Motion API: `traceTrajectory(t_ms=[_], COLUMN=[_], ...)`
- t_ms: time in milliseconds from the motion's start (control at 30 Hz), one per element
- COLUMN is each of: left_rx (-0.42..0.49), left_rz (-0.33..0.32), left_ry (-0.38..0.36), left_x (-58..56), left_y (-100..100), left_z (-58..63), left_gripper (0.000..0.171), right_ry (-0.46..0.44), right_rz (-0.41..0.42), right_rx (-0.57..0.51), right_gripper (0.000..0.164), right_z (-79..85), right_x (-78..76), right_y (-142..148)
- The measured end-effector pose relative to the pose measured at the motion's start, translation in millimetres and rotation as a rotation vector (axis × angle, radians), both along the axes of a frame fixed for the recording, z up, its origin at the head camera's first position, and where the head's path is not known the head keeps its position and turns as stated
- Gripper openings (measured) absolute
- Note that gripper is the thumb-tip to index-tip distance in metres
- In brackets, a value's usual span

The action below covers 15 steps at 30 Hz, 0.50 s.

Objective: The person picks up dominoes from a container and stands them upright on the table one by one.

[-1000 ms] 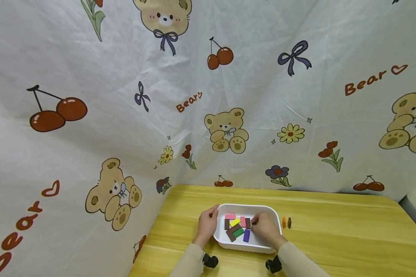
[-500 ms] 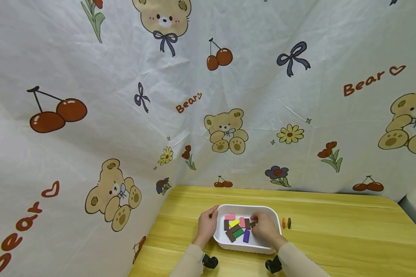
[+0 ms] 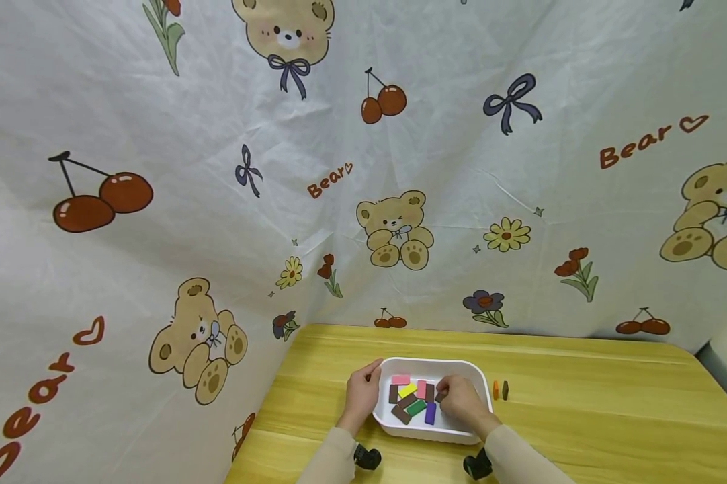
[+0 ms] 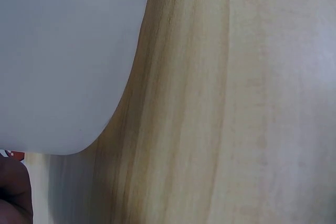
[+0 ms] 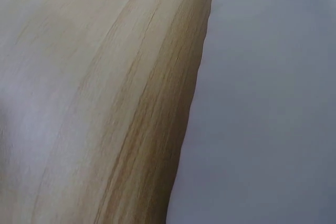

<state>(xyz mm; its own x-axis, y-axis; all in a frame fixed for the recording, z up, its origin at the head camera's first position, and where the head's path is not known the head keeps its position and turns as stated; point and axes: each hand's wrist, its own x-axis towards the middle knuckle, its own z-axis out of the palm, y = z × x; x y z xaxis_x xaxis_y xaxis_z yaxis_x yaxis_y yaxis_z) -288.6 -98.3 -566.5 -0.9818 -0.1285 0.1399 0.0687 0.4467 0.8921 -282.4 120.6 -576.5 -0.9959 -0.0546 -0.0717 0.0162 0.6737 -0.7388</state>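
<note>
In the head view a white plastic tray (image 3: 426, 434) stands on the table, with several small flat domino-like blocks inside. My left hand (image 3: 361, 398) holds its left rim; part of that hand shows at the lower left corner of the left wrist view. Reaching into the tray's right side, my right hand (image 3: 465, 402) pinches a dark brown block (image 3: 440, 396) at its fingertips. Left of those fingers lie another brown block (image 3: 430, 392), a pink block (image 3: 421, 389), a yellow block (image 3: 408, 390), a green block (image 3: 416, 408) and a purple block (image 3: 430, 413).
Right of the tray, an orange block (image 3: 495, 390) and a dark block (image 3: 505, 390) stand on the wooden table (image 3: 605, 403). A white cloth (image 3: 448, 154) printed with bears and cherries hangs behind. Only the tray's outer wall (image 5: 262, 103) and table show in the right wrist view.
The brown block at my right fingertips has come into sight. Several blocks in the tray have slid slightly left, and the lower brown block has turned. My left hand stays put.
</note>
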Motion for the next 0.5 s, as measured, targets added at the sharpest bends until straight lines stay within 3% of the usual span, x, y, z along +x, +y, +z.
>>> traceTrajectory(t_ms=[500], left_rx=[0.008], left_rz=[0.002], left_ry=[0.003], left_x=[-6.2], left_y=[-1.6], left_z=[-8.5], left_gripper=[0.030], right_ry=[0.036], right_rz=[0.033], right_rx=[0.026], right_gripper=[0.014], right_z=[8.1], right_x=[6.3], right_y=[0.3])
